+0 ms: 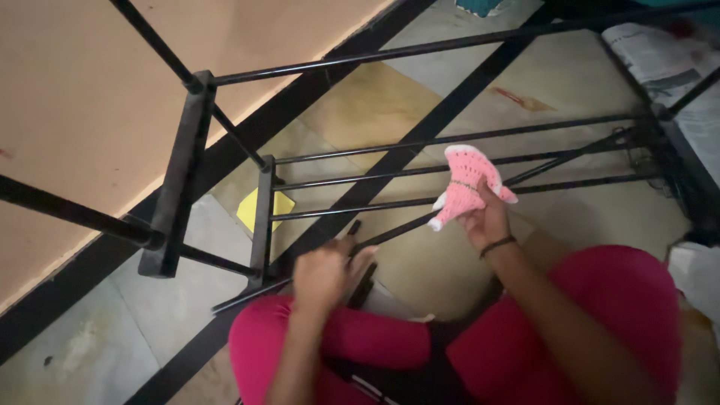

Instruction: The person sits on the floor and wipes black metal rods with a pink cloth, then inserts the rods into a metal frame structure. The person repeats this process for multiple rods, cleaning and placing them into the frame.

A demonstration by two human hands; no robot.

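Observation:
My right hand [486, 219] holds a pink and white knitted cloth [465, 184] up against a low bar of a black metal rack [262, 210]. My left hand [324, 274] is closed around a dark, slim object near the rack's bottom rail; the object is blurred and I cannot tell what it is. I sit on the floor with knees in bright pink trousers [622, 300] below both hands. A dark band circles my right wrist.
The rack's thin black rods cross the whole view above a tiled floor with black strips. A yellow square piece [264, 208] lies on the floor behind the rack. A beige wall stands at left. Newspapers [660, 60] lie at upper right.

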